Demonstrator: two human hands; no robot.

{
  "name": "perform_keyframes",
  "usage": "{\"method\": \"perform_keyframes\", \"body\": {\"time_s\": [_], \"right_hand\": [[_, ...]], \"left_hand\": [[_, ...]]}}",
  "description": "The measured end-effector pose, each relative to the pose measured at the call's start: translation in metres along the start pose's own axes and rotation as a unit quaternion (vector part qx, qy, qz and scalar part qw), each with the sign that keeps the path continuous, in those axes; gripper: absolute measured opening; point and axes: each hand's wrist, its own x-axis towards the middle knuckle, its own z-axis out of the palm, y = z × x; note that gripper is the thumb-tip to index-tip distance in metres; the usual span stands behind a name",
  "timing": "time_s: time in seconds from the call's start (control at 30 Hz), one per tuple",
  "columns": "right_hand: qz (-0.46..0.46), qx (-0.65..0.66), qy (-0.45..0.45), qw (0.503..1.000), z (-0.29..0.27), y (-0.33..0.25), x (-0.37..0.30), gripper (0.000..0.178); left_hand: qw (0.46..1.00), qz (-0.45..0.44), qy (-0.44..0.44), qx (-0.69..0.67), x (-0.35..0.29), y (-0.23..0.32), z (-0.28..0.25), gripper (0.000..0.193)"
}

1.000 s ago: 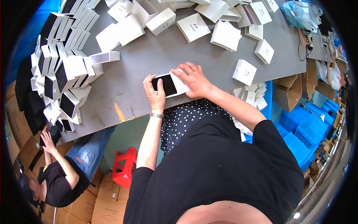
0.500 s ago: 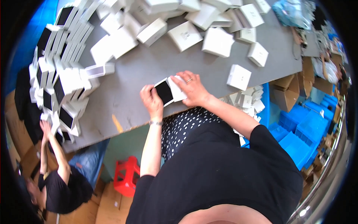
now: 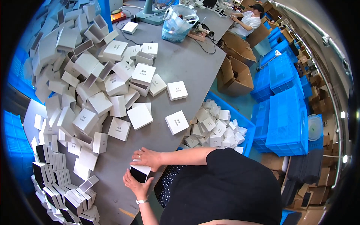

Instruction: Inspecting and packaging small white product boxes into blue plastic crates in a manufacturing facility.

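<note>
White box [image 3: 139,174], one, black panel showing, by the edge of the counter [image 3: 112,191]; left hand [image 3: 137,186] clamped across its near end, right hand [image 3: 148,159] clamped on its far end; white cartons [image 3: 99,104], heaped, leftward; blue crate [image 3: 245,123], carton-filled, rightward.

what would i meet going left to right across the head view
Blue crate, stacked white boxes, held black-and-white box, blue bin, big blue crate, round pale disc.
</note>
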Motion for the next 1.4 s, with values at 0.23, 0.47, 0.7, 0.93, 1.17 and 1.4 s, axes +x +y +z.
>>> {"method": "perform_keyframes", "body": {"time_s": [0.23,0.47,0.7,0.93,1.17,1.4], "right_hand": [[0.007,0.046,-0.018,0.999,-0.036,-0.026,-0.026,0.104],[-0.01,0.037,0.015,0.999,-0.063,-0.041,-0.053,0.106],[-0.011,0.038,0.046,0.998,-0.115,-0.053,-0.052,0.103],[-0.018,0.051,0.063,0.997,-0.133,-0.068,-0.078,0.106],[-0.01,0.071,0.057,0.996,-0.133,-0.068,-0.08,0.111],[-0.061,0.035,0.063,0.996,-0.147,-0.066,-0.089,0.118]], "left_hand": [[0.998,0.034,-0.056,0.002,-0.01,0.021,-0.02,0.103],[0.992,0.11,-0.043,-0.052,-0.015,0.047,-0.038,0.104],[0.988,0.109,-0.014,-0.11,-0.002,0.078,-0.067,0.116],[0.984,0.132,-0.022,-0.118,-0.016,0.093,-0.08,0.118],[0.979,0.166,-0.019,-0.113,-0.015,0.091,-0.081,0.116],[0.954,0.11,-0.046,-0.274,-0.016,0.092,-0.099,0.081]]}}
